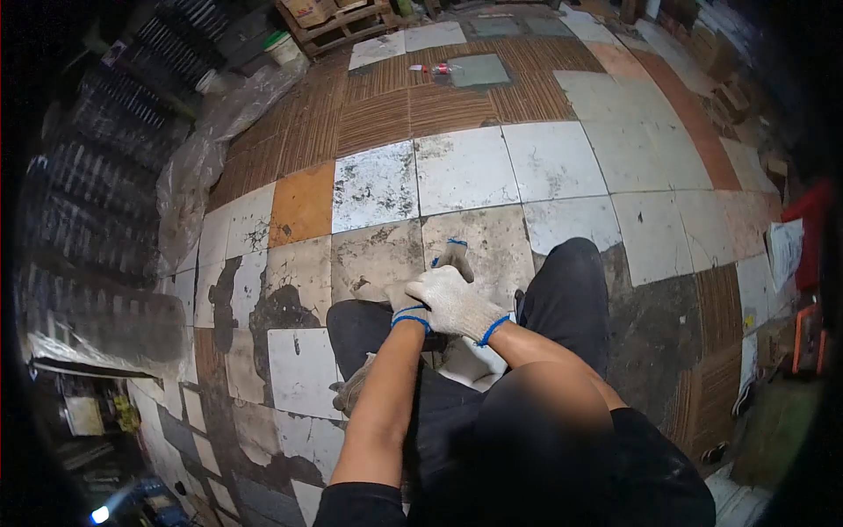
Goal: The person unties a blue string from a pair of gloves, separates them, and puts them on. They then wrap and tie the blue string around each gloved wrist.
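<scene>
Both my hands wear off-white knitted work gloves with blue cuff edging and meet in front of my bent knees. My right hand [458, 300] is closed and lies across the fingers of my left hand [402, 295], which are mostly hidden beneath it. Just beyond the right hand, a further work glove [456, 256] with blue edging sticks out, touching that hand and seemingly gripped by it. Its lower part is covered by my hands. Near my left knee lies a crumpled greyish cloth-like thing [353, 392], perhaps another glove.
Worn, patched floor tiles [465, 171] surround me. A clear plastic bottle [436, 68] with a red label lies ahead. Dark stacked crates [97, 193] and plastic sheeting [198, 149] line the left. A wooden pallet [338, 28] stands at the back, a red object [810, 233] at right.
</scene>
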`<action>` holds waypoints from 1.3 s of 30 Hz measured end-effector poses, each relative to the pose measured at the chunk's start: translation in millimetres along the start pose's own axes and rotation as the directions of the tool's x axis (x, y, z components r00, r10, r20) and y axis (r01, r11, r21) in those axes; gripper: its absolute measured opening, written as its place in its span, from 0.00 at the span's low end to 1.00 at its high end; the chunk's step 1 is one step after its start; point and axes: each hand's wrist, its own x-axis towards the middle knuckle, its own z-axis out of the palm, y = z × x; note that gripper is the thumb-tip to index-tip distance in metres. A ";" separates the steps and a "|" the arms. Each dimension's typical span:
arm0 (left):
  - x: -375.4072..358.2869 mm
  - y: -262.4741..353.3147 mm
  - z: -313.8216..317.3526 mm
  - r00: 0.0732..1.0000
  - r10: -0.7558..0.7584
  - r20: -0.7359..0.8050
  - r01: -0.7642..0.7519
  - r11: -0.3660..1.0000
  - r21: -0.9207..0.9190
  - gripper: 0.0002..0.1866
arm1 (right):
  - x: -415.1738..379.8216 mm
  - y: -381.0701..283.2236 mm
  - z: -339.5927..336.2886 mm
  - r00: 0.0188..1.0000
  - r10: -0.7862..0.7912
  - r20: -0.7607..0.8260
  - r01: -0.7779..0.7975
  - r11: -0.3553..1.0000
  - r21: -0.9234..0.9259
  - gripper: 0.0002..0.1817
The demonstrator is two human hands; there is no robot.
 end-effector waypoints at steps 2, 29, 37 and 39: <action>5.9 -0.7 21.9 1.000 -0.017 0.013 0.019 0.994 -0.112 0.34 | 3.0 10.6 8.0 0.999 -0.007 -0.042 0.014 0.985 0.171 0.13; -33.5 59.2 -28.0 0.841 0.234 0.489 0.458 0.174 -0.872 0.15 | 1.7 -56.1 13.6 0.914 0.183 -0.363 0.030 0.861 0.508 0.14; -78.9 80.1 -169.8 0.966 0.106 -0.236 -0.254 0.553 -0.794 0.30 | 20.9 -30.3 -83.4 0.832 0.340 -0.438 0.160 0.609 0.777 0.13; -98.0 80.6 -215.8 0.969 0.136 -0.209 -0.244 0.358 -0.901 0.34 | 37.2 23.3 -79.2 0.663 0.435 -0.610 0.264 0.627 0.733 0.16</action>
